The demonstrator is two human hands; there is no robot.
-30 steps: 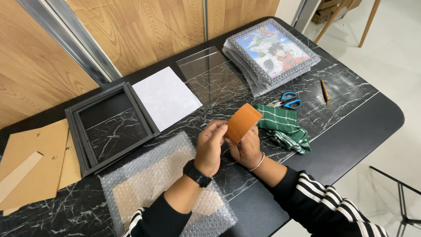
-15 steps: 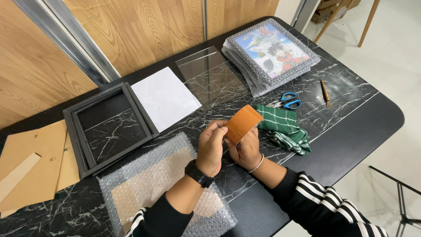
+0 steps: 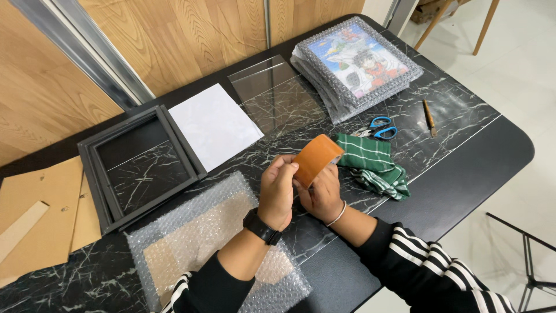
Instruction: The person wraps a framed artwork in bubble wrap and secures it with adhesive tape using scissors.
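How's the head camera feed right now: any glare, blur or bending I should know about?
Head view: even, soft light and sharp focus on both hands, left hand and right hand, around the brown tape roll; faint sheen on the clear sheet and the bubble wrap; wide-angle bending of the table edges; no motion blur.

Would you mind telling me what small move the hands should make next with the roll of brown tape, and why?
Probably peel the free end loose. Both hands grip the tape roll above the table: the left hand picks at its edge with the fingers while the right hand steadies it, and no strip hangs free yet.
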